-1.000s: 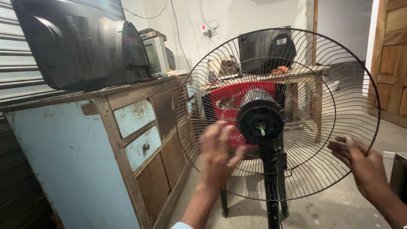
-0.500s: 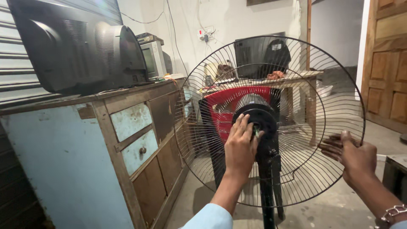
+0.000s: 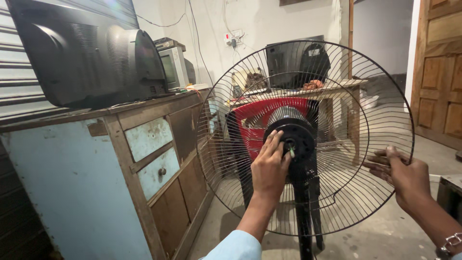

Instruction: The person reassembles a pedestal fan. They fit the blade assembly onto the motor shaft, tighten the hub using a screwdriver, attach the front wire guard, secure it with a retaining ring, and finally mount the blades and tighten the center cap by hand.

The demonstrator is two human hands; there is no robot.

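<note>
Closest in, the left hand (image 3: 269, 166) is up against the middle of the fan guard (image 3: 385, 110), fingers loosely curled, fingertips pressed on the round black hub (image 3: 301, 139) beside a small light pin at its centre; it touches rather than clamps. Over on the other side, the right hand (image 3: 404, 175) grips the wire rim of the guard at its lower right edge, fingers hooked through the wires, a metal bracelet (image 3: 447, 243) showing at the wrist. The guard stands upright, a big round wire dish facing us, carried on a black pole (image 3: 305, 216) that drops out of the bottom of the picture.

To the left, just beside the guard, a worn wooden cabinet (image 3: 139, 168) with pale blue drawer fronts runs away along the wall. On top of it sits a bulky black television set (image 3: 91, 53), back turned to us, and farther along a smaller grey monitor (image 3: 173, 65).

Now look through the wires: a red plastic chair (image 3: 255, 120) stands right behind the hub, partly blocked by it. Behind that, a wooden table (image 3: 346, 86) carries another dark television (image 3: 293, 60) and some clutter too small to tell. At far right, a panelled wooden door (image 3: 440, 72); at the back, a pale wall with hanging cables (image 3: 192, 24).
</note>
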